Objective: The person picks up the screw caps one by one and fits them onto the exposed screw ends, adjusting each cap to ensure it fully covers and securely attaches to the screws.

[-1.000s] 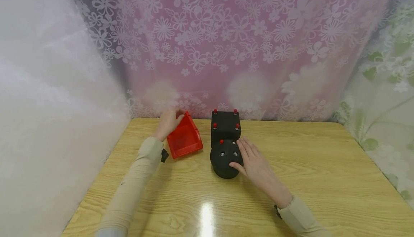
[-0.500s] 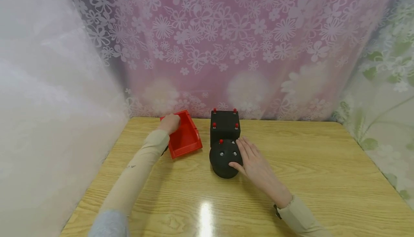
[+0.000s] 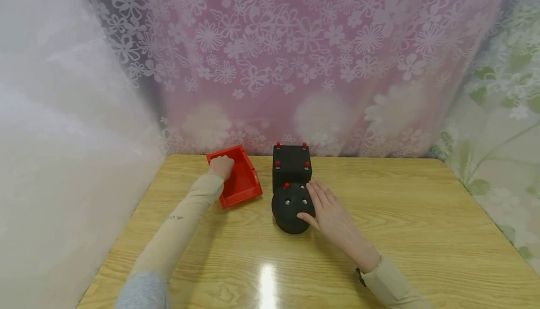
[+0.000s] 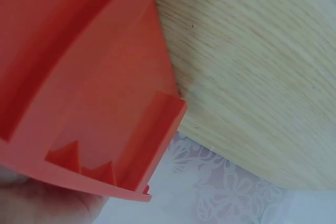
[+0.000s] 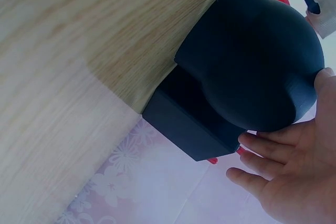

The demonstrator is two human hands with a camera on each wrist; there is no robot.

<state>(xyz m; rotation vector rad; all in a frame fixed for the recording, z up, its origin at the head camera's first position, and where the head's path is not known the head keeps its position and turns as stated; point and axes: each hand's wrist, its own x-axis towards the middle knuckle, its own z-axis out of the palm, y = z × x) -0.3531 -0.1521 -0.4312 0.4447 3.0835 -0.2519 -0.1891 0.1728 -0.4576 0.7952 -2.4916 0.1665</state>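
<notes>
The left hand (image 3: 221,166) reaches down inside a red open-top bin (image 3: 242,184), its fingers hidden by the back of the hand. In the left wrist view the bin's wall (image 4: 105,93) fills the left side, and a bit of the hand shows below its edge. My right hand (image 3: 333,215) rests with extended fingers on the top right of a black round block (image 3: 291,217), thumb laid across its front. This block carries one red-capped peg (image 3: 287,185) and several bare metal ends. Touching it behind is a black rectangular block (image 3: 292,156) with red-capped pegs at its corners.
The wooden table (image 3: 401,234) bears both blocks and the bin near its back edge. A pink floral curtain (image 3: 295,65) hangs right behind it. Pale sheets hang along the left and right sides.
The left hand has moved from the bin's upper left rim down into the bin, its fingers going out of sight. The right hand stays in place on the round block.
</notes>
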